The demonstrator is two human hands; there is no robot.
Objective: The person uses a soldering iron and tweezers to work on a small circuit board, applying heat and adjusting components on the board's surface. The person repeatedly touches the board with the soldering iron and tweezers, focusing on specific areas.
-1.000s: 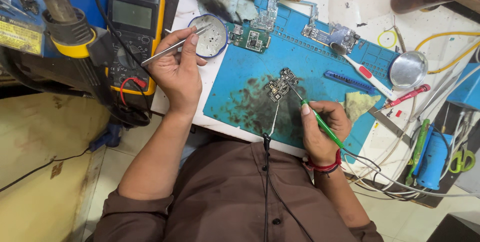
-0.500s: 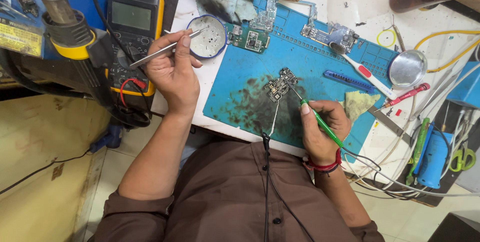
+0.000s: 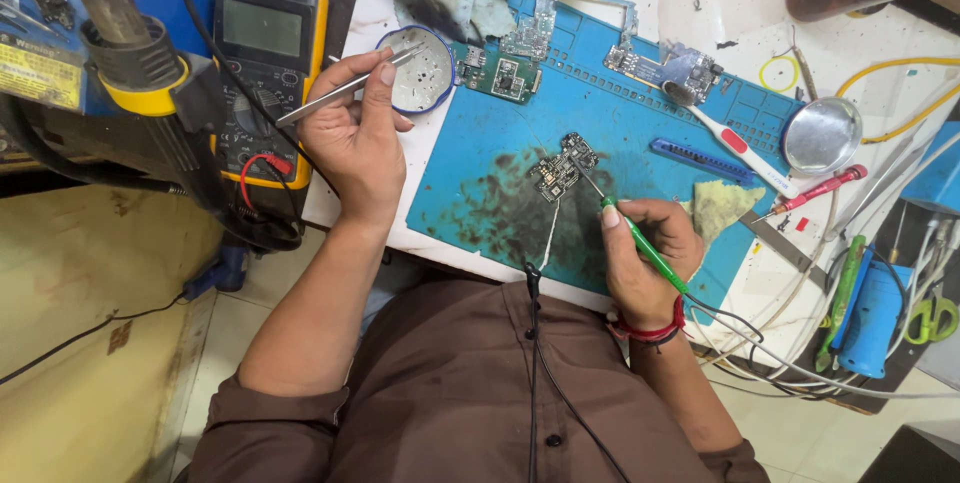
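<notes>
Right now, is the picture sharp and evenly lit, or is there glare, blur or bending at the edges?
Head view: sharp at the centre, the circuit board and both hands crisp; light is even, with soft shadows under the left hand and right hand; mild glare on the metal dish and white table; wide-lens bending curves the edges, as at the meter.

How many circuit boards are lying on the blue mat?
4: one at the soldering tip mid-mat, two at the top-left edge, one at the top right. Others may be hidden.
</notes>
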